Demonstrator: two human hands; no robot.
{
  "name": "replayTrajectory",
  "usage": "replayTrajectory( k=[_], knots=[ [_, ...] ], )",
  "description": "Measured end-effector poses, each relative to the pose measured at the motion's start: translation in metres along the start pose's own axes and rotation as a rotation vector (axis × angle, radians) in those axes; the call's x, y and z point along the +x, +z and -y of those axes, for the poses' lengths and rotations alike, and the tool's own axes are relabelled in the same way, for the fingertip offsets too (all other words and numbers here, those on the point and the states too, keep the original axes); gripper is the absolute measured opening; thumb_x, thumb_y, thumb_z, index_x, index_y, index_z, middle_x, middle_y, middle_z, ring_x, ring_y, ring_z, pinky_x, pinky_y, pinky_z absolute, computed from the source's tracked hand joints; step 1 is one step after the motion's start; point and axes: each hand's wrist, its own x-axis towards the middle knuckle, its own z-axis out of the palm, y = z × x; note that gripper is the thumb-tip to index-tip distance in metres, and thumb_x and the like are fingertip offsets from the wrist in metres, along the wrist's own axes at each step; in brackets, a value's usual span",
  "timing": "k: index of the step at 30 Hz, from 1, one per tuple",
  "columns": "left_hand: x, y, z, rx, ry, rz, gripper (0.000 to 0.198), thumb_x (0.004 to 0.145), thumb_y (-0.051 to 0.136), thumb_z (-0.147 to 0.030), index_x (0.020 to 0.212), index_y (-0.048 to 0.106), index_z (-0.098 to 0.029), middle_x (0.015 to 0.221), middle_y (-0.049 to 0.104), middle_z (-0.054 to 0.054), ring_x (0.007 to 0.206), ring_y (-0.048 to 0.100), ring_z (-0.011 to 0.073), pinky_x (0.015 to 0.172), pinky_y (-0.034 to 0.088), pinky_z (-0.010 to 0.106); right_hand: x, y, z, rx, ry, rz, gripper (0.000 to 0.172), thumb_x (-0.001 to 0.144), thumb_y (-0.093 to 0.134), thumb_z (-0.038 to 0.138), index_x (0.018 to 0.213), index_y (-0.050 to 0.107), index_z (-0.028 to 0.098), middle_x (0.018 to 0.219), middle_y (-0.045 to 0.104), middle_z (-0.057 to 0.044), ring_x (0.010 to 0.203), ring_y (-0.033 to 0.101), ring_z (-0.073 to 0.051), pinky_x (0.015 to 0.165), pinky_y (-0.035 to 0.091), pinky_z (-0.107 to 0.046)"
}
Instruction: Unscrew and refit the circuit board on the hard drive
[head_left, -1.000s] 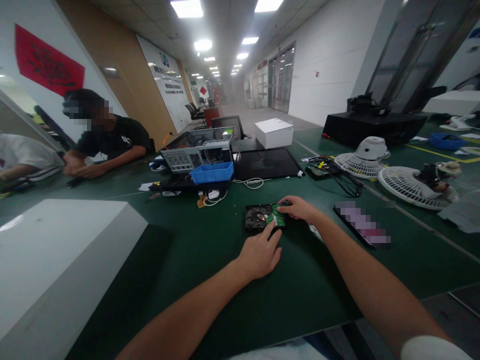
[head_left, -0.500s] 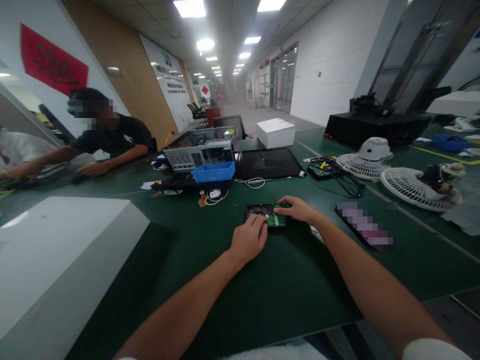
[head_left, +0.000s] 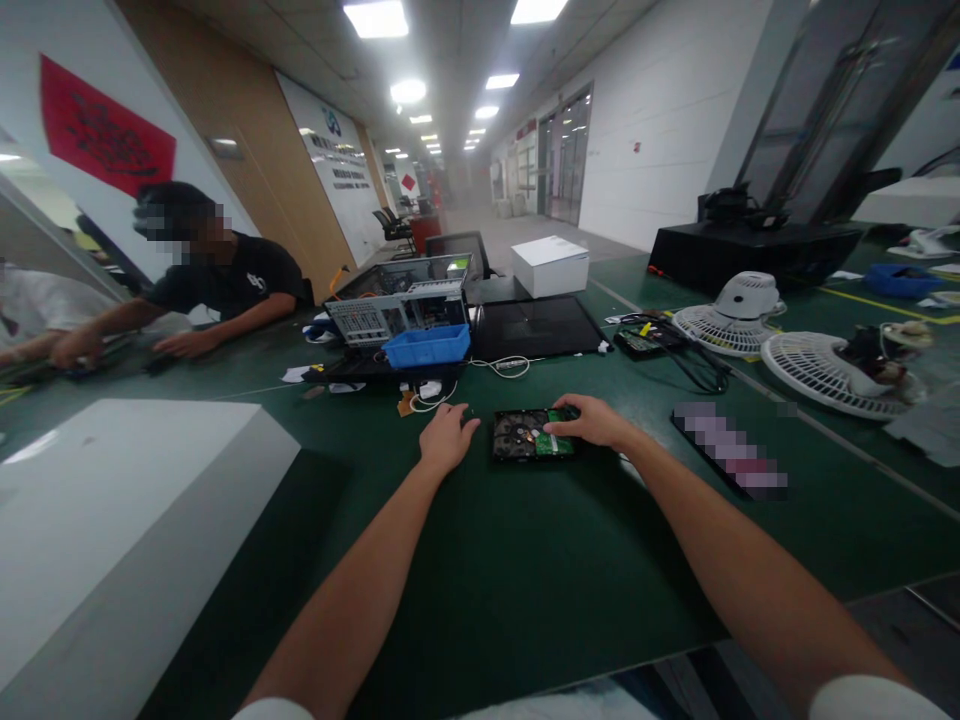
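Note:
A hard drive lies flat on the green table, its black side and green circuit board facing up. My right hand grips its right end, the thumb on the board and the fingers over the far edge. To the left of the drive, apart from it, my left hand is just above or on the table, thumb and forefinger apart. A tiny speck near those fingertips is too small to name. Nothing shows in the left hand.
Behind are an opened computer case, a blue bin, a black panel and a white cable. Fan parts and a phone lie right. A white box stands left; a co-worker sits beyond.
My left hand has let go of the hard drive and moved left, uncovering its black side. The right hand stays on the drive, nearly unmoved.

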Motion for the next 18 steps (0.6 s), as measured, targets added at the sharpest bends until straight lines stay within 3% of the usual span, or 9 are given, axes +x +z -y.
replayTrajectory(
  k=[8, 18],
  knots=[
    [0.019, 0.001, 0.002, -0.034, -0.003, 0.001, 0.027, 0.096, 0.059, -0.044, 0.114, 0.073, -0.031, 0.111, 0.068, 0.006, 0.103, 0.063, 0.0237, 0.086, 0.048, 0.033, 0.001, 0.001, -0.003, 0.003, 0.009, -0.014, 0.054, 0.073, 0.076, 0.064, 0.111, 0.072, 0.026, 0.108, 0.073, -0.005, 0.098, 0.065, -0.024, 0.081, 0.048, -0.031],
    [0.014, 0.0, 0.002, -0.041, -0.028, 0.006, 0.017, 0.097, 0.059, -0.036, 0.104, 0.073, -0.029, 0.111, 0.068, 0.004, 0.099, 0.063, 0.0215, 0.087, 0.047, 0.032, 0.002, 0.001, -0.006, 0.011, -0.001, 0.012, 0.053, 0.075, 0.075, 0.064, 0.113, 0.072, 0.027, 0.11, 0.072, -0.005, 0.101, 0.065, -0.024, 0.082, 0.049, -0.03]
  ],
)
